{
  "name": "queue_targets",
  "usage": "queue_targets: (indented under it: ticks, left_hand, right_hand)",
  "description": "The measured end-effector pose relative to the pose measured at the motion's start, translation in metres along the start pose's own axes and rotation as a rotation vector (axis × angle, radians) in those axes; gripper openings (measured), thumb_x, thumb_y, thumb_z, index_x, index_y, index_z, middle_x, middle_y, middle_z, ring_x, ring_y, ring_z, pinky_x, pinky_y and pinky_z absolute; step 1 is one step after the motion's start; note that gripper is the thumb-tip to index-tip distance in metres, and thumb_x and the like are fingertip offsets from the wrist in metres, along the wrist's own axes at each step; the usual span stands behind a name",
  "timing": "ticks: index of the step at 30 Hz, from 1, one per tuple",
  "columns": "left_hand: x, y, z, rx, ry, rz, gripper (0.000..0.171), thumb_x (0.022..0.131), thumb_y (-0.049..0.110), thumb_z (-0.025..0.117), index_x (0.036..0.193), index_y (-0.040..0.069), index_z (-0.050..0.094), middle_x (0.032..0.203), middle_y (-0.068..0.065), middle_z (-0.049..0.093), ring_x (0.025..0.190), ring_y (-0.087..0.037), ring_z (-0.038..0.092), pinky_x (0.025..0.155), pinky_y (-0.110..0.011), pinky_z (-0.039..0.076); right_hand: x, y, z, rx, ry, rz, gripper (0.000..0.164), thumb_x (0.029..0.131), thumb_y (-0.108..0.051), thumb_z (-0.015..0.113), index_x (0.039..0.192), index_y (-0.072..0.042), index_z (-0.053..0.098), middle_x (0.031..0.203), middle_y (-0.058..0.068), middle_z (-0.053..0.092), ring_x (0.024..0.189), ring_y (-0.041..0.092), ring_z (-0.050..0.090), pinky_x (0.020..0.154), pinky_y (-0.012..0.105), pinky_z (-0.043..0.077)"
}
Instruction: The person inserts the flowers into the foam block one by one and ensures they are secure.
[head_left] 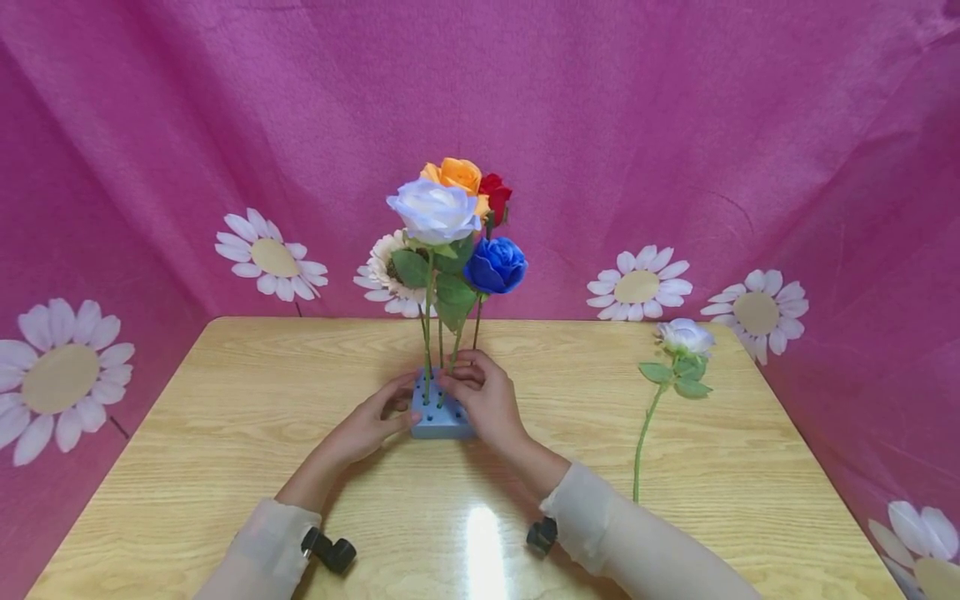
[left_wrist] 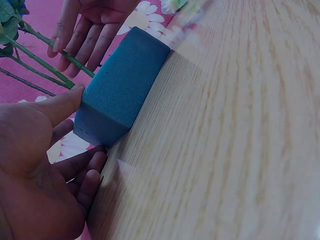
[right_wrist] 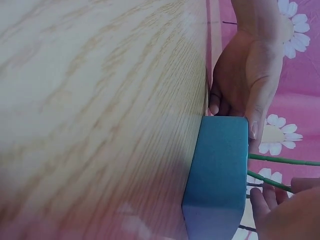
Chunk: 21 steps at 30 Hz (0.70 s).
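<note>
A blue block with holes in its top (head_left: 442,432) stands on the table, several artificial flowers upright in it. My left hand (head_left: 367,427) grips the block's left end, thumb at the top edge and fingers low on the side, as the left wrist view shows. Over the block's right side, my right hand (head_left: 491,406) pinches a green stem (left_wrist: 80,65) low down, apparently that of the blue rose (head_left: 497,267). A pale lilac-white rose (head_left: 435,210), an orange rose (head_left: 459,173), a red rose (head_left: 495,197) and a cream daisy-like flower (head_left: 390,260) crowd around it.
Another pale rose (head_left: 686,337) with a long green stem lies on the right part of the wooden table (head_left: 225,400). A pink curtain (head_left: 600,125) printed with large white daisies hangs behind and at both sides.
</note>
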<state>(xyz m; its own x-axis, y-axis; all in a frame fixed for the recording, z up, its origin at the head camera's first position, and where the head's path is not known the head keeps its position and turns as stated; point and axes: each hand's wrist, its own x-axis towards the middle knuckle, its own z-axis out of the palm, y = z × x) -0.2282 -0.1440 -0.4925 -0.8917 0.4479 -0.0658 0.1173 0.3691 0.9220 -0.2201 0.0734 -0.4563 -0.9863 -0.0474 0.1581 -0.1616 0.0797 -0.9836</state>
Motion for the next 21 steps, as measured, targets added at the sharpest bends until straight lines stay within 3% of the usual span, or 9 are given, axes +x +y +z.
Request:
queue_targets:
  ticks: [12,21]
  left_hand:
    - [-0.001,0.000,0.001,0.008,0.001,0.004,0.069,0.103,0.020,0.064,0.163,0.012,0.030,0.152,-0.023,0.047,0.132,-0.038,0.050,0.109,-0.050,0.039]
    - [-0.001,0.000,0.001,0.002,0.002,0.005,0.069,0.103,0.019,0.064,0.163,0.012,0.030,0.153,-0.023,0.046,0.133,-0.039,0.049,0.111,-0.052,0.037]
  right_hand:
    - [-0.003,0.004,-0.013,-0.016,0.004,-0.002,0.036,0.092,-0.002,0.075,0.126,0.001,0.065,0.110,0.020,0.076,0.105,0.029,0.074,0.092,0.034,0.058]
    - [-0.008,0.008,-0.024,0.005,-0.005,-0.002,0.035,0.092,0.000,0.075,0.125,-0.002,0.066,0.109,0.019,0.076,0.104,0.029,0.074,0.088,0.028,0.057]
